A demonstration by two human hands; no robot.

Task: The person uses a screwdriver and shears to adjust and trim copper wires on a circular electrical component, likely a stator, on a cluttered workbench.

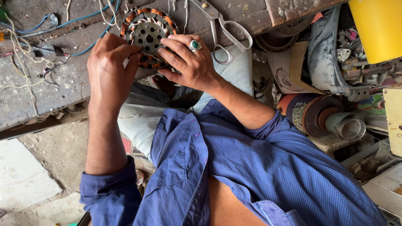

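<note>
- The left hand (pixel 109 67) is curled closed at the near-left edge of the stator (pixel 147 35), fingertips pinched together on its rim; something pale and small seems caught in the pinch, though I cannot tell what it is.
- The right hand (pixel 188 62) rests on the stator's near-right edge, fingers spread and pressing down on the windings rather than wrapped around anything (a green-stoned ring sits on one finger).
- The stator itself lies flat at the near edge of the grey table (pixel 63 83), a round steel core with holes through its middle and copper coils wound around the outside.
- By my judgement it is heavy for its size and stiff in the core, but the thin copper wire and its insulation look easy to nick or kink; the safer hold is the steel rim or centre plate, not the coils.
- Just right of the stator, scissors (pixel 228 31) lie on the table with their handles toward the person.
- Left of the stator, blue and white wires (pixel 50 25) trail loosely across the table.
- Far right of the stator, beyond the table, stands a yellow container (pixel 377 29) above a clutter of motor parts.
</note>
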